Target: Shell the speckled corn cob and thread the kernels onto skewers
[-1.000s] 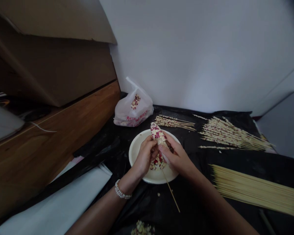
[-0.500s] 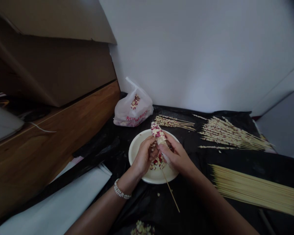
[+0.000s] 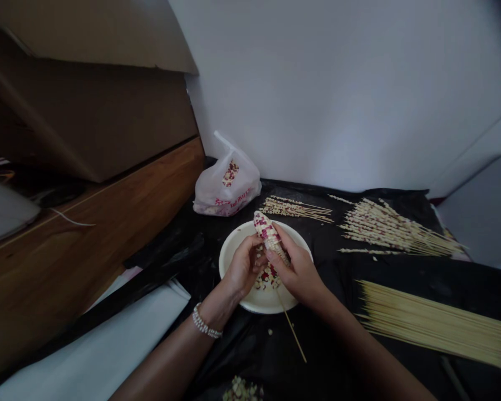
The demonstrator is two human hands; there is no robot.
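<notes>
White bowl (image 3: 256, 302) is sitting below; your right hand (image 3: 299, 271) is gripping the corn cob (image 3: 267, 229) over it, your left hand (image 3: 242, 266) is resting curled at the cob, can't tell if holding anything. Kernels (image 3: 268, 277) are lying inside.

Black sheet (image 3: 332, 248) under bowl (image 3: 229, 267), bag (image 3: 225, 195), skewers (image 3: 438, 326)

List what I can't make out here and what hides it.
In the head view:
Corn cob: lower end, covered by the right hand.
Left hand: whatever its curled fingers hold, if anything, is lost in shadow.
Plastic bag: most contents, veiled by cloudy film.
Thin stick: upper tip, lost among kernels in the bowl.
Bare sticks: one end, cut off by the right edge.
Speckled heap: near side, cut off by the bottom edge.
</notes>
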